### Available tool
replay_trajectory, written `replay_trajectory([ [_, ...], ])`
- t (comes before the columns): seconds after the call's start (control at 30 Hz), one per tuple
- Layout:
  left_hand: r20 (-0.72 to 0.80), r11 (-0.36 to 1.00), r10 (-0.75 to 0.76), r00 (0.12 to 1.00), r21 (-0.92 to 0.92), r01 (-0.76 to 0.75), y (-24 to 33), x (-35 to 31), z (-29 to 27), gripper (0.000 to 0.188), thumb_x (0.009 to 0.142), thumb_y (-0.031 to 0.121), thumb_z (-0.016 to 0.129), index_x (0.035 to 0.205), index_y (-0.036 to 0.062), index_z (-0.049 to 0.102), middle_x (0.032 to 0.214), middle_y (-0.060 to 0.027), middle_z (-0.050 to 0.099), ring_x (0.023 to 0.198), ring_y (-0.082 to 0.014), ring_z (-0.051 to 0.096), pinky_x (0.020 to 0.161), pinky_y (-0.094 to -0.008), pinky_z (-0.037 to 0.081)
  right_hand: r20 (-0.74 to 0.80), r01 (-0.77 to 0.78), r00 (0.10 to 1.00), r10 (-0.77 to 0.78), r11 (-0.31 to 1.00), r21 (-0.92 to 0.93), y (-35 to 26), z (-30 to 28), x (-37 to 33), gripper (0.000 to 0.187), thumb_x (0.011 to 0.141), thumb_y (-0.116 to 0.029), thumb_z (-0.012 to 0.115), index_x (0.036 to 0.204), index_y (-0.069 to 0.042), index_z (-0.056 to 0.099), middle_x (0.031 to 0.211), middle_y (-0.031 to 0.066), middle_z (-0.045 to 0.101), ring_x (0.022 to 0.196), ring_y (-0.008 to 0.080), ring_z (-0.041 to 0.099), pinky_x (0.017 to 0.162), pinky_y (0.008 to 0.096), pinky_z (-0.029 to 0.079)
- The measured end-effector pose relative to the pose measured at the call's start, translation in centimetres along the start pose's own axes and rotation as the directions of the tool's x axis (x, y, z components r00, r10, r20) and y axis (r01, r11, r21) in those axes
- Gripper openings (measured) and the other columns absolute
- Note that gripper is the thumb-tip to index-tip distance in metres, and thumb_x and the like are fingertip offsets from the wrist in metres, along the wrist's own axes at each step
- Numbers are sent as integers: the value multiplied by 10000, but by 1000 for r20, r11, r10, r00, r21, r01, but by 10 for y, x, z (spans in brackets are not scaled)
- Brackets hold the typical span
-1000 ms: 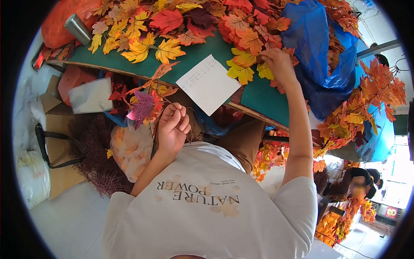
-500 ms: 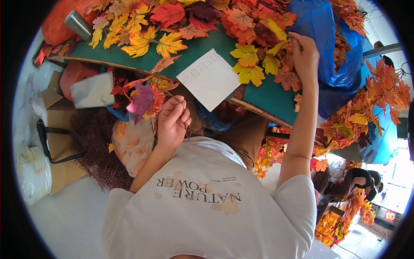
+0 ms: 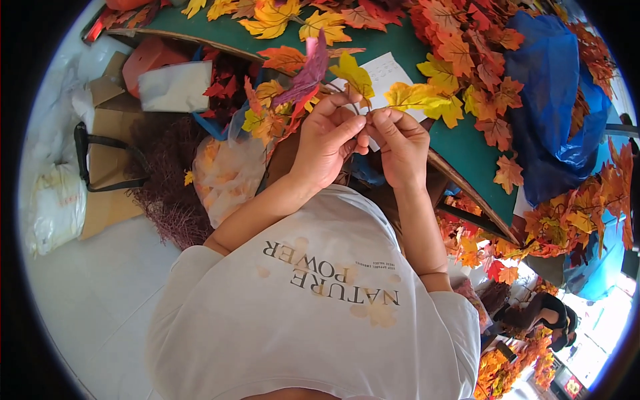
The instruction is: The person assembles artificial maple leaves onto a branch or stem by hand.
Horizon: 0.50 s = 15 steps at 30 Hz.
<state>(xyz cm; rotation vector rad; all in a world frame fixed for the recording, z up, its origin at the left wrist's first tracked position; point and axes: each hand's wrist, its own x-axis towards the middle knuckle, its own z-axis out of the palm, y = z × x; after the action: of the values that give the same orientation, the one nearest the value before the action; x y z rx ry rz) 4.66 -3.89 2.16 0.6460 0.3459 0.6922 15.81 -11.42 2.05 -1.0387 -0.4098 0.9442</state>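
Observation:
My left hand (image 3: 327,143) is closed in a pinch on the thin stem of an artificial maple leaf garland, with a purple leaf (image 3: 307,79) and orange leaves (image 3: 270,125) hanging to its left. Close beside it, my right hand (image 3: 403,143) pinches the stem of a yellow leaf sprig (image 3: 410,97). The fingertips of both hands meet in front of my chest, where the two stems come together. Another yellow leaf (image 3: 353,75) stands up above the fingers. Exactly how the stems join is hidden by the fingers.
A green table (image 3: 467,157) carries piles of artificial leaves (image 3: 460,50) and a sheet of white paper (image 3: 390,72) behind my hands. On the right lies a blue plastic bag (image 3: 547,100). Dark twiggy bundles (image 3: 163,173) and a cardboard box (image 3: 110,163) are at the left.
My right hand has come from the leaf pile on the table to my left hand, bringing a yellow leaf sprig. The left hand has moved right and up with the garland.

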Motion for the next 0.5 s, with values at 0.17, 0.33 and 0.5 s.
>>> replay_trajectory([
  [0.17, 24, 1000, 5, 1000, 23, -5, 0, -2, 0, 251, 853, -2, 555, 1095, 30, 499, 743, -29, 542, 602, -110, 544, 509, -233, 452, -33, -31, 998, 45, 935, 353, 9, 4, -2, 78, 848, -42, 614, 911, 1, 632, 883, 96, 651, 810, 175, 644, 697, 254, 545],
  [0.33, 34, 1000, 13, 999, 26, -14, -3, 0, 0, 258, 840, -18, 571, 1085, 11, 492, 695, -51, 551, 591, -128, 557, 513, -242, 447, -69, -32, 995, 70, 893, 449, 14, 7, -1, 106, 855, -23, 594, 960, -16, 597, 881, 108, 647, 796, 171, 643, 680, 249, 548],
  [0.5, 7, 1000, 15, 1000, 22, -15, -5, 2, -1, 258, 833, -30, 577, 1074, 5, 492, 686, -54, 547, 584, -128, 556, 509, -240, 443, -87, -27, 993, 74, 893, 449, 20, 6, 1, 80, 857, -16, 587, 936, -26, 579, 869, 117, 645, 737, 164, 636, 583, 246, 535],
])
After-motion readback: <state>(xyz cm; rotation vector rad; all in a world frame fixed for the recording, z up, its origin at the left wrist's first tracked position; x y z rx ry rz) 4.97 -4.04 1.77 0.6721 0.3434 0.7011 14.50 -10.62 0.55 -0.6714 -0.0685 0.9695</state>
